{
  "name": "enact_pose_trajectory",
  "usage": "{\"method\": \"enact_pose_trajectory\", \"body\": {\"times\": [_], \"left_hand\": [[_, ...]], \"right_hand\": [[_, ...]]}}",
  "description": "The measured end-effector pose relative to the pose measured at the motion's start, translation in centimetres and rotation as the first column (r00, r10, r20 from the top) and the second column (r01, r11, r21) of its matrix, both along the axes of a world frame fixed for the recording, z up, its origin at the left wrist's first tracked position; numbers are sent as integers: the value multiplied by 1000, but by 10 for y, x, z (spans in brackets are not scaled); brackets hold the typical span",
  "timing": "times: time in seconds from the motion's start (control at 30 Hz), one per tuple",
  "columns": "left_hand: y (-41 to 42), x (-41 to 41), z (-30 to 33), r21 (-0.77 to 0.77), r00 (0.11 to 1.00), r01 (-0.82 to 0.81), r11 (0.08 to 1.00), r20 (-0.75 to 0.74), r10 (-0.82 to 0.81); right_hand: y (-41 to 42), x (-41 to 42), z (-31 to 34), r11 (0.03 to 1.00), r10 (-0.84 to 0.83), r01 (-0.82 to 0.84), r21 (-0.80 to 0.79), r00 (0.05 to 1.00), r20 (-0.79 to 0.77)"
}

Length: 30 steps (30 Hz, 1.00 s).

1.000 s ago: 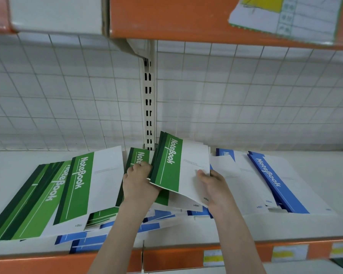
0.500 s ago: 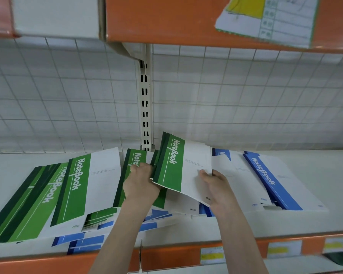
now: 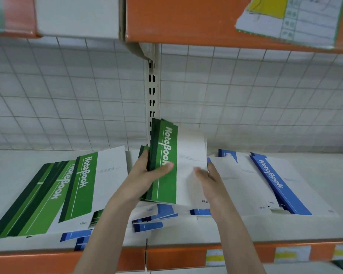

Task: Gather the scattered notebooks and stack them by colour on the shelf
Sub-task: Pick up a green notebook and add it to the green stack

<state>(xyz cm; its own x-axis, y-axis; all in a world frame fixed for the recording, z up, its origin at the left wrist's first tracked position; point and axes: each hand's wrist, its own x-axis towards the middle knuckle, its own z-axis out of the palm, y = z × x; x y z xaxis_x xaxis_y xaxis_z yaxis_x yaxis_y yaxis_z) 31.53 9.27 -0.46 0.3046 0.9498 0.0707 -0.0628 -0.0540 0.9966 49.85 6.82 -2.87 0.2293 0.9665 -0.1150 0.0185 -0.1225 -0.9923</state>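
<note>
On the shelf [image 3: 315,226], green pile [image 3: 53,194] and blue notebooks [image 3: 273,180] flank the held bundle [image 3: 172,165].

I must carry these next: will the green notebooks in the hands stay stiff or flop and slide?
The green notebooks look thin and soft-covered, so probably floppy singly. The left hand grips several together; smooth covers may slip and fan apart.

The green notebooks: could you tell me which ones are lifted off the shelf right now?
The green bundle at centre, gripped by the left hand and right hand, is tilted up; the left green pile lies flat.
</note>
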Motion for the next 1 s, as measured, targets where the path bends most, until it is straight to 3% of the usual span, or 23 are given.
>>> {"method": "enact_pose_trajectory", "body": {"times": [0.13,0.2,0.3,0.4,0.57,1.0], "left_hand": [[-7,3,8,207,999,-16,978,39,8],[-11,5,17,290,999,-49,956,22,45],[-15,18,30,382,980,-197,903,37,198],[-16,34,31,422,956,-287,860,65,286],[-13,40,15,336,949,-284,898,-35,314],[-8,29,-5,233,944,-302,925,-60,323]], "right_hand": [[-4,4,11,925,75,-57,375,997,-33],[-8,7,18,882,68,-45,470,997,-33],[-12,7,22,890,40,-23,456,999,-26],[-13,4,22,898,-3,56,435,992,-123],[-7,3,15,914,27,33,405,990,-140],[-1,-2,-13,931,73,-66,358,997,-6]]}}
